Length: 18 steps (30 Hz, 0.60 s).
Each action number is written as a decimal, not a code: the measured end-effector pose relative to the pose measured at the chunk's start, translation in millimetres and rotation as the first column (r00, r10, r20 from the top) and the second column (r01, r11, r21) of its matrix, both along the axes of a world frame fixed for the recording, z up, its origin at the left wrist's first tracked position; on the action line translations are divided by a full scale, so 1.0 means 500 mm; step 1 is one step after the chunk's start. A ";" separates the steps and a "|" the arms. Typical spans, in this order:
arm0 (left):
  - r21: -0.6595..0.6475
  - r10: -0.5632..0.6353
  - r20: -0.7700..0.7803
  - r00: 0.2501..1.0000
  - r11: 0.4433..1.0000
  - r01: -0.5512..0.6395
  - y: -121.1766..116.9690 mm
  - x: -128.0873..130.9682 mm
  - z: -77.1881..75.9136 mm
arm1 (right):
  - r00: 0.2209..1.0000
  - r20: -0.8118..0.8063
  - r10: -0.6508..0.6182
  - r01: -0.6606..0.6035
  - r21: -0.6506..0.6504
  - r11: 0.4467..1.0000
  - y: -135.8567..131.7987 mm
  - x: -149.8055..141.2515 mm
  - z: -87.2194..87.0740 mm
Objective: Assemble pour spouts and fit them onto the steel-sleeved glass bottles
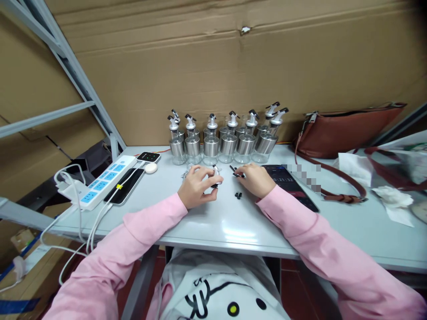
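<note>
left hand [199, 186] center frame, fingers pinching silver pourer top [217, 177], right hand [255, 178] at black pieces [233, 170], can't tell if pinching, bottles [211, 144] above

To the left on the surface [207, 229], I see a power strip [106, 180] beside a phone [132, 182] and white disc [151, 168]; right, a brown bag [343, 133] before cardboard [213, 66], near crumpled tissue [393, 195].

A white pourer top [218, 176] sits in the left fingers [205, 183], near slim black pieces [233, 170] and clustered black bits [238, 195].
</note>
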<state>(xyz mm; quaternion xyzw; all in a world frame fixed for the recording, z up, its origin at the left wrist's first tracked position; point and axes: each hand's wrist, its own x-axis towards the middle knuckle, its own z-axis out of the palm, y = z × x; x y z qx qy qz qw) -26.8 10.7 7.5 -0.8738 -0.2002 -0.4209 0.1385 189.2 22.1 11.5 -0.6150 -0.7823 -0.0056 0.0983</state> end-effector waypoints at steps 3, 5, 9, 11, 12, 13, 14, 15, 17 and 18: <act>0.002 0.006 -0.004 1.000 1.000 -0.006 0.000 0.000 0.000 | 0.999 -0.037 0.029 -0.031 -0.046 0.998 0.000 -0.001 -0.004; 0.007 0.005 -0.012 1.000 1.000 -0.005 0.001 -0.001 -0.001 | 0.995 -0.096 0.040 -0.046 -0.066 0.997 0.000 -0.002 -0.006; 0.009 -0.001 -0.046 0.999 1.000 0.001 0.004 -0.003 -0.005 | 0.992 -0.125 0.027 -0.038 -0.088 0.995 -0.002 -0.004 -0.006; 0.009 0.007 -0.065 0.998 1.000 -0.006 0.006 -0.003 -0.007 | 0.996 -0.088 0.005 -0.014 -0.104 0.994 -0.004 -0.007 -0.005; 0.011 0.011 -0.070 0.997 1.000 -0.010 0.006 -0.004 -0.008 | 0.998 -0.065 -0.002 -0.005 -0.113 0.994 -0.005 -0.008 -0.004; 0.017 0.014 -0.070 0.997 1.000 -0.013 0.007 -0.003 -0.009 | 0.999 -0.044 -0.004 -0.001 -0.119 0.993 -0.006 -0.009 -0.004; 0.024 0.014 -0.065 0.998 1.000 -0.013 0.007 -0.003 -0.009 | 1.000 -0.029 -0.001 -0.002 -0.119 0.993 -0.007 -0.010 -0.005; 0.031 0.013 -0.060 0.998 0.999 -0.011 0.007 -0.003 -0.009 | 1.000 -0.028 0.006 -0.009 -0.113 0.994 -0.007 -0.011 -0.005; 0.040 0.011 -0.053 0.999 0.999 -0.009 0.007 -0.002 -0.010 | 0.997 -0.074 0.030 -0.035 -0.072 0.997 -0.007 -0.012 -0.006; 0.041 0.012 -0.052 0.999 0.999 -0.010 0.007 -0.001 -0.010 | 0.992 -0.115 0.045 -0.049 -0.029 0.998 -0.007 -0.013 -0.005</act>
